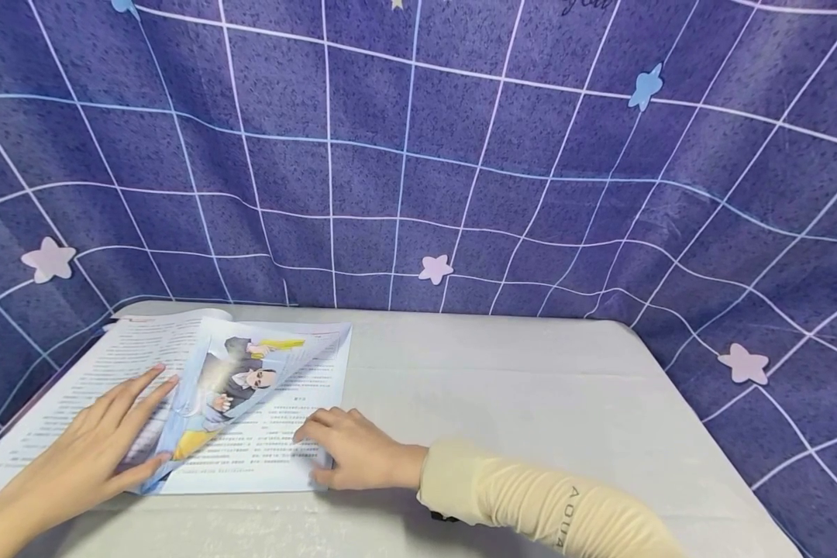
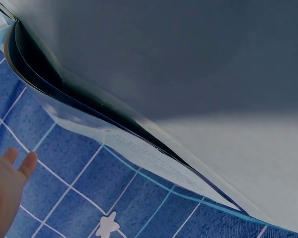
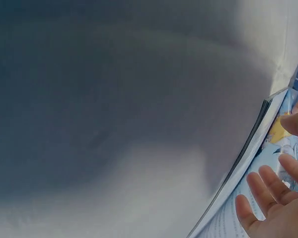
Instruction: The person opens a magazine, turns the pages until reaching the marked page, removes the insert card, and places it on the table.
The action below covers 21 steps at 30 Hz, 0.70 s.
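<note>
An open magazine point(image 1: 77, 387) lies at the left of a grey table point(image 1: 530, 403). One glossy page with a cartoon figure point(image 1: 240, 380) stands lifted and curled over toward the left. My left hand point(image 1: 146, 422) lies with straight fingers against this page's lower edge, thumb below it. My right hand point(image 1: 310, 457), in a cream sleeve, rests on the printed right-hand page point(image 1: 279, 434). In the left wrist view the left hand point(image 2: 12, 168) hovers beside the bowed pages point(image 2: 114, 134). The right wrist view has the right hand point(image 3: 275, 188) spread next to the magazine's edge point(image 3: 248, 158).
A purple-blue cloth point(image 1: 418, 155) with a white grid and stars hangs behind the table and wraps round both sides. The table's front edge runs close under my arms. The table stretches to the right of the magazine.
</note>
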Each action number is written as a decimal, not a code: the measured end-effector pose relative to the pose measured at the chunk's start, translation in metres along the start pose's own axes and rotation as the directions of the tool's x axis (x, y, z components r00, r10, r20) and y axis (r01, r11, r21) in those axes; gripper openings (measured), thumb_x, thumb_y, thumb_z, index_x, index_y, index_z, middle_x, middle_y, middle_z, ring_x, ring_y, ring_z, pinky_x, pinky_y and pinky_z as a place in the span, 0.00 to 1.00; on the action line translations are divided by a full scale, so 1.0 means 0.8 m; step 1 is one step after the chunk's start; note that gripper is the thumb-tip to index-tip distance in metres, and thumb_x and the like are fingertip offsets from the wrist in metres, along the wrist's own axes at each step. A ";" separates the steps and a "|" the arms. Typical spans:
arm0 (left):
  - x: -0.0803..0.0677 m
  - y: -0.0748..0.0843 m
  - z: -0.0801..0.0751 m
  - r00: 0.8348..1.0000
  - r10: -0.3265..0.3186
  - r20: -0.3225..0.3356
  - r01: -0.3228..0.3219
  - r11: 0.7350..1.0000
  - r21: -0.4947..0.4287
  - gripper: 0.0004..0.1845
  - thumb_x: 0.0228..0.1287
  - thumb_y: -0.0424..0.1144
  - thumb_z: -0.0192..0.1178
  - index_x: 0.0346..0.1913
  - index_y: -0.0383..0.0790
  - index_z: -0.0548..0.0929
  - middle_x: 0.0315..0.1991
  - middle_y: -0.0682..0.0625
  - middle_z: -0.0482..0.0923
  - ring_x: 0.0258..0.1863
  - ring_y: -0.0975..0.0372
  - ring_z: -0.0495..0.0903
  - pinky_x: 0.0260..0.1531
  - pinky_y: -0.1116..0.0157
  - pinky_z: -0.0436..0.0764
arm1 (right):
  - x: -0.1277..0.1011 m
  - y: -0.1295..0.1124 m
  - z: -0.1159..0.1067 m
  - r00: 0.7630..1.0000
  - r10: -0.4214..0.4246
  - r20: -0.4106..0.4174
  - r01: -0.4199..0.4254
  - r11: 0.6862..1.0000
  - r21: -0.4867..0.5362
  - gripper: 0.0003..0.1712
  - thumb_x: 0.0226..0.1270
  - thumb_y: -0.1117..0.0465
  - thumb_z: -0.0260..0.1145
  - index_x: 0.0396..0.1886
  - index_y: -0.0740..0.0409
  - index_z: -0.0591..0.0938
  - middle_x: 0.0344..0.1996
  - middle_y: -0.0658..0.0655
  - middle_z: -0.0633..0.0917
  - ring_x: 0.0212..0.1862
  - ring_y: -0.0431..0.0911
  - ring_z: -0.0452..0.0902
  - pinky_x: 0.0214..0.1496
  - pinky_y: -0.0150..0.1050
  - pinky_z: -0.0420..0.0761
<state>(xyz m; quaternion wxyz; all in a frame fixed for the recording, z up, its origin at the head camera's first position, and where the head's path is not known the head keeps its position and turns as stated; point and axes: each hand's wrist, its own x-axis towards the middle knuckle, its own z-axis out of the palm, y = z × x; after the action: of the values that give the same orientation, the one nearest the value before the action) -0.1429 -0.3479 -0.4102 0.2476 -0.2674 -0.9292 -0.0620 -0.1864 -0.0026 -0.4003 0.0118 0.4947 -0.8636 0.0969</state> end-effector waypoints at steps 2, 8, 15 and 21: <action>-0.001 0.001 0.000 1.000 -0.014 0.012 0.014 1.000 0.003 0.44 0.52 0.59 0.59 0.68 0.39 0.59 0.70 0.39 0.50 0.68 0.46 0.51 0.69 0.48 0.43 | 0.000 -0.001 0.001 1.000 -0.003 0.010 0.003 1.000 -0.010 0.28 0.55 0.48 0.66 0.56 0.44 0.72 0.53 0.43 0.75 0.51 0.34 0.70 0.45 0.23 0.65; -0.001 0.001 0.002 1.000 0.004 0.005 -0.004 1.000 0.017 0.38 0.55 0.59 0.56 0.66 0.45 0.64 0.70 0.40 0.52 0.66 0.44 0.53 0.67 0.43 0.45 | 0.001 -0.004 0.005 0.999 -0.016 0.033 0.017 0.999 -0.045 0.28 0.54 0.46 0.66 0.56 0.43 0.72 0.51 0.42 0.75 0.51 0.34 0.70 0.44 0.22 0.64; -0.002 0.000 0.005 0.999 0.024 0.047 -0.026 0.999 0.043 0.33 0.54 0.53 0.59 0.64 0.50 0.67 0.69 0.41 0.54 0.69 0.45 0.49 0.67 0.43 0.42 | 0.000 -0.007 0.008 0.998 -0.007 0.064 0.012 0.997 -0.079 0.27 0.54 0.45 0.66 0.55 0.41 0.72 0.51 0.41 0.75 0.52 0.35 0.69 0.45 0.23 0.65; -0.003 0.001 0.005 0.998 0.017 0.059 -0.020 0.998 0.053 0.32 0.53 0.51 0.60 0.64 0.53 0.68 0.69 0.42 0.55 0.69 0.46 0.48 0.49 0.37 0.60 | 0.000 -0.008 0.008 0.998 -0.011 0.069 0.018 0.995 -0.093 0.27 0.54 0.44 0.65 0.54 0.41 0.72 0.51 0.41 0.74 0.51 0.35 0.69 0.44 0.23 0.64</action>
<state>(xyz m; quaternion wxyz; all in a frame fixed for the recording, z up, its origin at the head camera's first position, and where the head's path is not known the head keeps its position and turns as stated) -0.1423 -0.3470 -0.4151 0.2280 -0.2710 -0.9348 -0.0271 -0.1805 -0.0066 -0.4055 0.0062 0.5028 -0.8635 0.0392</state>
